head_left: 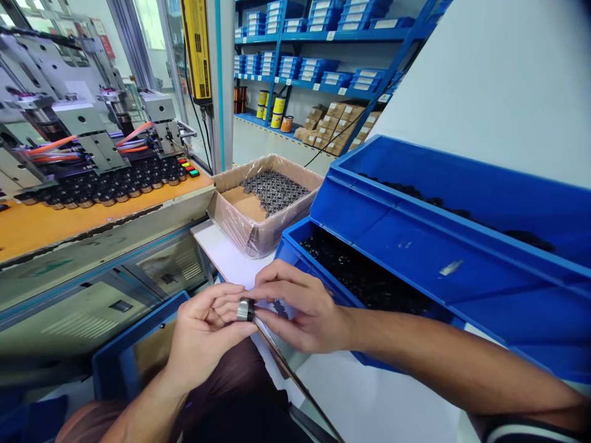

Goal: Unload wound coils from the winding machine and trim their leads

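Note:
Above the front edge of the white table, a small silver ring-shaped metal core (242,310) is held between my two hands. My left hand (196,335) closes on its metal side with thumb and fingers. A black plastic end piece (250,309) sits on the core's right side, where the thumb and fingertips of my right hand (307,311) pinch it. The fingers partly cover the black piece, so I cannot tell whether it is fully seated. Partly hidden behind my right hand, a few dark small parts (280,307) lie on the white table (231,249).
Two blue bins with black parts, one lower (295,237) and one upper (397,246), stand at right. A plastic-lined carton (258,237) holds rows of metal parts. At left, a machine bench (152,200) carries rows of black-topped parts. Another blue bin (108,369) is low at left.

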A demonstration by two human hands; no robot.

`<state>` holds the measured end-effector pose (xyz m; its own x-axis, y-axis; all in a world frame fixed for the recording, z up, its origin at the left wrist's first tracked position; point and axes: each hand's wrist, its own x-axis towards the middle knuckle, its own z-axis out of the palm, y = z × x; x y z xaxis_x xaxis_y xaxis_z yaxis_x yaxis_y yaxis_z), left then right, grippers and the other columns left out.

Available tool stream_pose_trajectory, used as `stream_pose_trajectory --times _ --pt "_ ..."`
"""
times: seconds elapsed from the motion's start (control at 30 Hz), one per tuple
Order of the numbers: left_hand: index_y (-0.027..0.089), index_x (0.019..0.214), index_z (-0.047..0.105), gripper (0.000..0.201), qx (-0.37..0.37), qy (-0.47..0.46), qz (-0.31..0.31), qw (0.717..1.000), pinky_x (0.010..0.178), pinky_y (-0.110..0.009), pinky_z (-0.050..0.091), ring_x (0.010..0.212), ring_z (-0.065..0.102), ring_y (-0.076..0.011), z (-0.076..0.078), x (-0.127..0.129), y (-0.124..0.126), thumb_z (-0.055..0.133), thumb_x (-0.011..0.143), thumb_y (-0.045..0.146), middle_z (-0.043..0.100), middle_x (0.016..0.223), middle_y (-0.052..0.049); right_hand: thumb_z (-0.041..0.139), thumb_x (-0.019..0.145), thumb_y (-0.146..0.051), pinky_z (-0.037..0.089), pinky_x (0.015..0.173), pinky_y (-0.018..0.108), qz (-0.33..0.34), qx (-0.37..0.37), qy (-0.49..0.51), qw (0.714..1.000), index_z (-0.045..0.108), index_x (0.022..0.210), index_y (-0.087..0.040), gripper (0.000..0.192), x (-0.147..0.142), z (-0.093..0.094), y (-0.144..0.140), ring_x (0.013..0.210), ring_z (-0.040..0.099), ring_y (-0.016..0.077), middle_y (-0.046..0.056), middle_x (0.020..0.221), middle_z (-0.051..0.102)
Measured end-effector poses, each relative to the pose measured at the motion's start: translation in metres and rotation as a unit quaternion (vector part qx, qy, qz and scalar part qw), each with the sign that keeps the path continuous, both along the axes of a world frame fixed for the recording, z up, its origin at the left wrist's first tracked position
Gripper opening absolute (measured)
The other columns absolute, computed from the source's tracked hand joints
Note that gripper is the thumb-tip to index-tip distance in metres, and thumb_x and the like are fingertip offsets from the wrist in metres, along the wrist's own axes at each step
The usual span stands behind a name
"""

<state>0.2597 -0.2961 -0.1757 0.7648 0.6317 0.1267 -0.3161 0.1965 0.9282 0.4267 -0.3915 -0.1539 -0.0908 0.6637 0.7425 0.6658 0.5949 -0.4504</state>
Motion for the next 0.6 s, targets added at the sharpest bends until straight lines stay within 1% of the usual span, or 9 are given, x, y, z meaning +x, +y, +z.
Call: stream_pose_trajectory --times 0.1,0.2,0.27,0.4,0.5,0.6 --pt "0.023 0.098 0.078 0.044 0.003 -0.004 0.014 1.0 0.07 -0.018 0.061 0.077 0.077 -0.0162 0.0024 -0.0002 -0.0003 0.084 0.061 0.0 0.081 0.088 -0.004 0.062 0.085 -0.008 0.059 0.075 0.03 -0.018 0.043 -0.067 0.997 0.058 0.118 -0.013 0.034 0.0015 -0.003 0.0012 0.091 0.062 0.0174 0.012 0.104 0.062" --pt "0.022 0.095 0.079 0.041 0.01 -0.006 0.011 1.0 0.067 -0.015 0.06 0.073 0.076 -0.0148 0.0033 -0.0007 -0.0003 0.083 0.062 -0.001 0.081 0.082 -0.003 0.064 0.086 -0.01 0.059 0.072 0.032 -0.051 0.094 -0.126 0.986 0.058 0.114 -0.012 0.028 0.0025 -0.0064 0.0022 0.089 0.063 0.0182 0.012 0.1 0.064" --pt "0.023 0.095 0.079 0.04 0.005 -0.015 0.003 1.0 0.066 -0.014 0.059 0.073 0.076 -0.0138 0.003 -0.0007 -0.0006 0.082 0.063 -0.001 0.081 0.082 -0.002 0.065 0.087 -0.012 0.06 0.073 0.033 -0.055 0.102 -0.135 0.984 0.057 0.113 -0.009 0.028 0.0023 -0.007 0.0022 0.09 0.064 0.0194 0.013 0.098 0.065" --pt "0.024 0.097 0.079 0.043 -0.011 -0.029 -0.012 0.999 0.07 -0.012 0.058 0.078 0.076 -0.0126 0.003 0.0002 -0.0018 0.081 0.064 -0.003 0.081 0.086 -0.002 0.065 0.086 -0.008 0.06 0.074 0.033 -0.047 0.102 -0.136 0.984 0.059 0.112 -0.008 0.027 0.0011 -0.0054 0.0013 0.091 0.065 0.0199 0.014 0.101 0.066" --pt "0.025 0.097 0.079 0.043 -0.016 -0.04 -0.026 0.999 0.063 -0.007 0.054 0.074 0.075 -0.0103 0.0039 0.0005 -0.0024 0.08 0.064 -0.003 0.08 0.079 0.0 0.067 0.086 -0.011 0.06 0.073 0.034 -0.045 0.106 -0.132 0.984 0.06 0.109 -0.007 0.024 0.0006 -0.0046 0.0007 0.09 0.065 0.0208 0.015 0.099 0.066" --pt "0.025 0.097 0.079 0.043 -0.019 -0.046 -0.028 0.998 0.064 -0.007 0.054 0.072 0.074 -0.0089 0.004 0.0 -0.0024 0.08 0.065 -0.003 0.08 0.08 0.0 0.067 0.085 -0.008 0.06 0.073 0.033 -0.04 0.104 -0.132 0.985 0.06 0.109 -0.006 0.025 0.0005 -0.0051 0.0005 0.09 0.065 0.0206 0.016 0.1 0.067"
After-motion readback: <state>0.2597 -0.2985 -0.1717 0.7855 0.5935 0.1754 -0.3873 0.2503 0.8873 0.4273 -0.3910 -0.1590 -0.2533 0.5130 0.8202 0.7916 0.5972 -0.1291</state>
